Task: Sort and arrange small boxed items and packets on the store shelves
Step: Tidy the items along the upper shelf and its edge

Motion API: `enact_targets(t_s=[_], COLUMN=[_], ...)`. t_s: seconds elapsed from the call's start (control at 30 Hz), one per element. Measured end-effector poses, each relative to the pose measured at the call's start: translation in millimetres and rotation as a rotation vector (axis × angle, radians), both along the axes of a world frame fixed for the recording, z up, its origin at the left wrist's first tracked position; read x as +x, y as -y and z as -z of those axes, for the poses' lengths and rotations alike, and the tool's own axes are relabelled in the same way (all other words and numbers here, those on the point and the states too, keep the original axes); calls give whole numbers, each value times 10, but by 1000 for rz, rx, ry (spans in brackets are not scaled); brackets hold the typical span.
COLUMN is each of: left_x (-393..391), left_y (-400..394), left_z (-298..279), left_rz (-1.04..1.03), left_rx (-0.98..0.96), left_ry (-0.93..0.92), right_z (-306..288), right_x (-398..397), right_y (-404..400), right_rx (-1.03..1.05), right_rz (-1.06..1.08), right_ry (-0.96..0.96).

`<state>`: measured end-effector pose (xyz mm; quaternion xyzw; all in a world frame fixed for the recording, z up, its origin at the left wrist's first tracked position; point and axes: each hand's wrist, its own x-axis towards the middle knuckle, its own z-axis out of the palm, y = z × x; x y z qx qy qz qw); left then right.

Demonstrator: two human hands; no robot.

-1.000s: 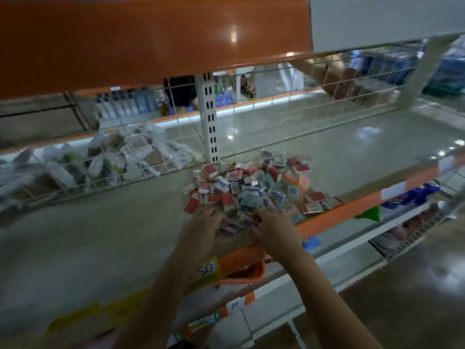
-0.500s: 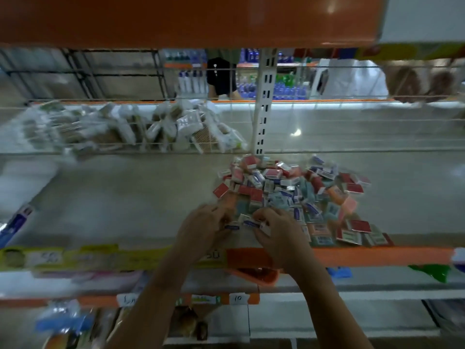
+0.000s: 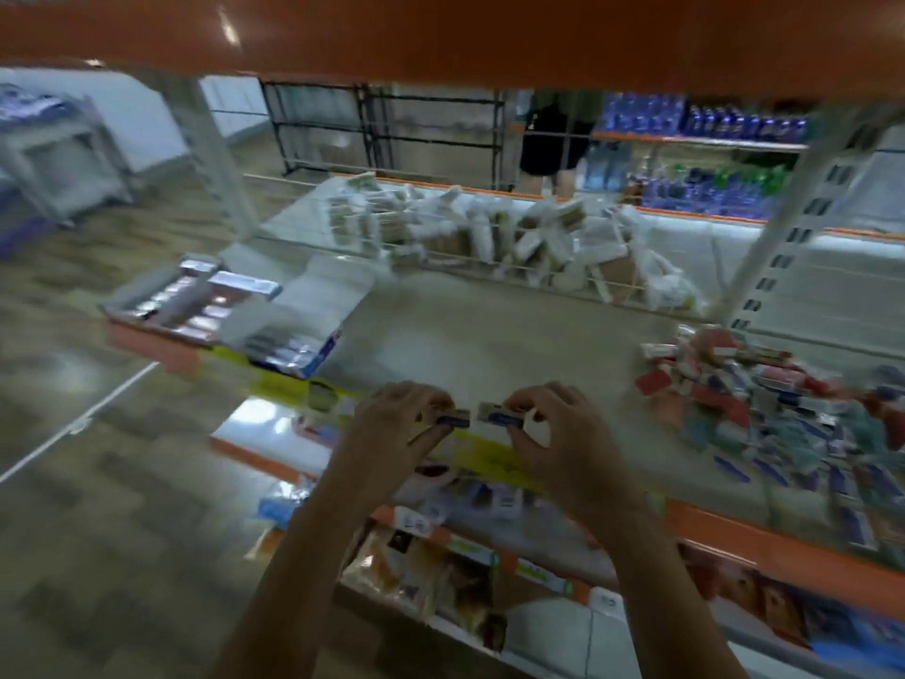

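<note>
In the head view we hold our two hands over the front edge of the grey shelf [image 3: 489, 330], to the left of the pile of small boxes [image 3: 764, 409] that lies on it. Our left hand [image 3: 392, 433] pinches one small dark blue box [image 3: 453, 420] between curled fingertips. Our right hand [image 3: 563, 433] pinches another small box [image 3: 497, 415], white and blue, and maybe something white under it; the blur does not let us tell. The two boxes are just beside each other, end to end.

We judge these boxes to be very light and fairly stiff cardboard, easy to crush if we squeeze hard and easy to scatter. It seems best to take each one by its two long narrow sides, with thumb and one finger. The pile looks loose, so a push would slide it.
</note>
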<state>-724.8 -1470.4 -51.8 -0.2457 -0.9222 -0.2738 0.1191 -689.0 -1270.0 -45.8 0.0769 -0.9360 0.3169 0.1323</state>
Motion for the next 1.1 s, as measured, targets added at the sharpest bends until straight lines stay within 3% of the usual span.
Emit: enact_targets(t_s=[0.23,0.43,0.7,1.1], left_x=[-48,-231,-846,-1906], left_y=[1327,2015,2519,2808], left_z=[-82,9,27,-41], left_rz=[-105,-157,-137,-92], left_rx=[-5,9,10,32], left_ry=[12,30,21,15], right_z=[-41,-39,-26,101], right_x=[-315,-579,-1401,-2307], right_y=[1254,1891,2418,2853], right_rx=[-5,2,41,243], right_rz=[-96,-134,-90,1], right_ry=[3,29,-27,108])
